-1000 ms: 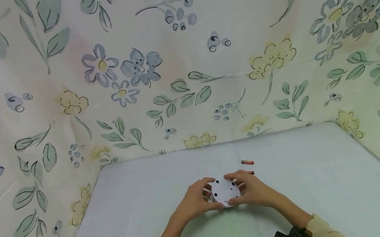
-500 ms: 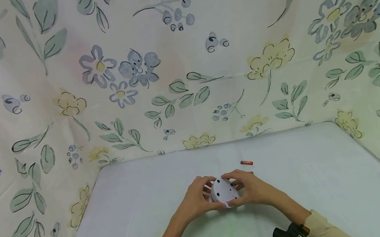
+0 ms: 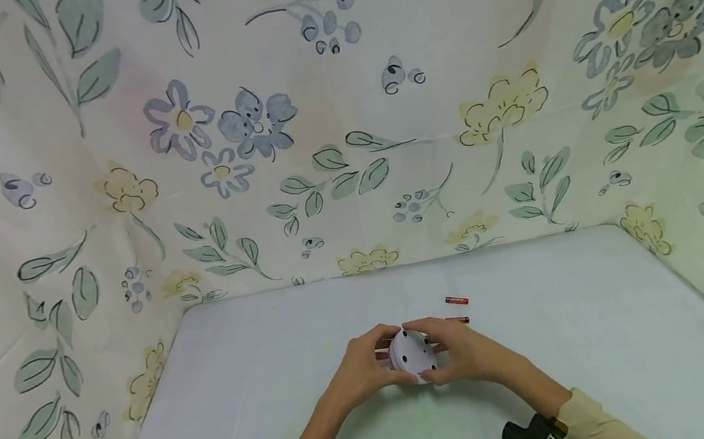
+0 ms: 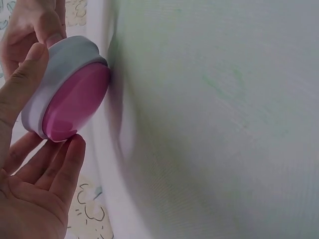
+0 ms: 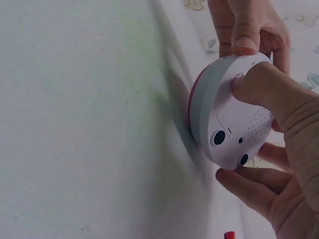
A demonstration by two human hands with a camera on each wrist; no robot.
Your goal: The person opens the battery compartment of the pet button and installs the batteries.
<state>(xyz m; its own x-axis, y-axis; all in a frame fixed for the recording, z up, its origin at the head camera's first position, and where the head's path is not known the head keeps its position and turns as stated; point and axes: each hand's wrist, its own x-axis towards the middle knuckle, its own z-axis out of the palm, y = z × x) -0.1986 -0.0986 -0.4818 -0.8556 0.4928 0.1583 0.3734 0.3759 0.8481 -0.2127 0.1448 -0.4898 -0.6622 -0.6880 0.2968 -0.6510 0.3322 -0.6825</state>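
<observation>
Between both hands is a white round sound button [image 3: 414,356], tipped on its edge close over the table. Its pink domed top [image 4: 77,102] faces left, and its underside [image 5: 234,112] with black feet, speaker holes and a small cover outline faces right. My left hand [image 3: 361,365] grips the left rim, thumb at the near edge and fingers at the far edge. With the right hand [image 3: 474,348] I hold the other side; that thumb [image 5: 261,87] lies on the underside near the cover, fingertips at the rim.
Two red-and-black batteries, a farther one [image 3: 456,300] and a nearer one [image 3: 459,320], lie on the white table [image 3: 288,339] beyond my right hand. Floral cloth [image 3: 336,121] hangs behind and along both sides. Dark wrist cameras [image 3: 526,435] sit on my wrists.
The sound button has turned in my hands: its underside, facing up before, now tilts to the right, and some pink shows at the left. Both hands stay on it.
</observation>
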